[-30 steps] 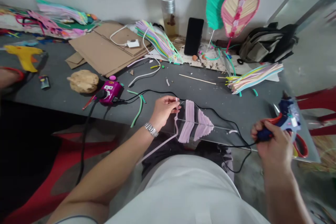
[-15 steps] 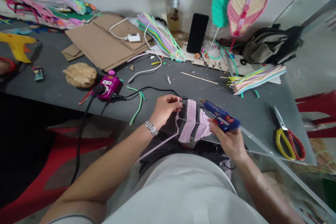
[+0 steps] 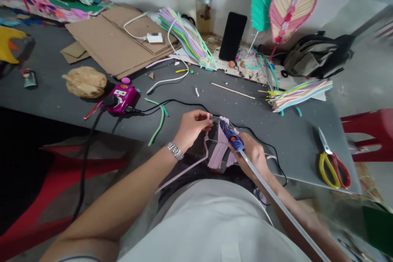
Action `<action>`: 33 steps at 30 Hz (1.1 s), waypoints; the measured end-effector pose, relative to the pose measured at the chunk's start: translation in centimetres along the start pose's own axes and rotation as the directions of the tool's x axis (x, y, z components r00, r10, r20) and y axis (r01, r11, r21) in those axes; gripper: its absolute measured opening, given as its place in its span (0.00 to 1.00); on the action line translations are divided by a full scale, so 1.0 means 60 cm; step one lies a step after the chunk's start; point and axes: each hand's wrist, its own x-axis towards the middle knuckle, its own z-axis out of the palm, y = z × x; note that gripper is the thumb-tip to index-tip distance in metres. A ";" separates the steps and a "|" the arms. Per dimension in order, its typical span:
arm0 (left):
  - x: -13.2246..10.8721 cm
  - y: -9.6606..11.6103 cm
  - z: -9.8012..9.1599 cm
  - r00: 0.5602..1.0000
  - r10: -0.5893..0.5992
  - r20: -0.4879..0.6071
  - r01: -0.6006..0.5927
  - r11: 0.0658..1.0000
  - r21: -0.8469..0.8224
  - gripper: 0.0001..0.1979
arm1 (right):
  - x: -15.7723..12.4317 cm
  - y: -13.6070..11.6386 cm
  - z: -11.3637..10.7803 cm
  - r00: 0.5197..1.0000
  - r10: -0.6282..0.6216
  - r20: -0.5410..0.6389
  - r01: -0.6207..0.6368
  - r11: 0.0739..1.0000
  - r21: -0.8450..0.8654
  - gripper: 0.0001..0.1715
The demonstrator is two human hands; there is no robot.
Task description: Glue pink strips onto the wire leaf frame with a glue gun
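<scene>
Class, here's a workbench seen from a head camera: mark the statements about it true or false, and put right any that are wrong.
1. The left hand pinches a lilac strip. True.
2. The scissors are held in the right hand. False: they lie on the table, and that hand holds the blue glue gun.
3. The phone lies flat. False: it stands propped up.
4. The green fan is left of the pink-edged fan. True.
5. The socket box is yellow. False: it is magenta.
</scene>
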 end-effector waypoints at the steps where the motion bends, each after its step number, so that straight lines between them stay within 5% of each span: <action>1: 0.000 0.000 0.000 1.000 0.001 0.001 -0.001 1.000 -0.002 0.14 | 0.001 0.000 0.001 1.000 -0.007 -0.003 0.007 1.000 0.001 0.11; 33: -0.001 -0.005 -0.002 1.000 0.013 0.007 -0.013 1.000 -0.017 0.15 | 0.000 0.002 0.003 1.000 -0.008 0.015 0.009 0.997 -0.071 0.04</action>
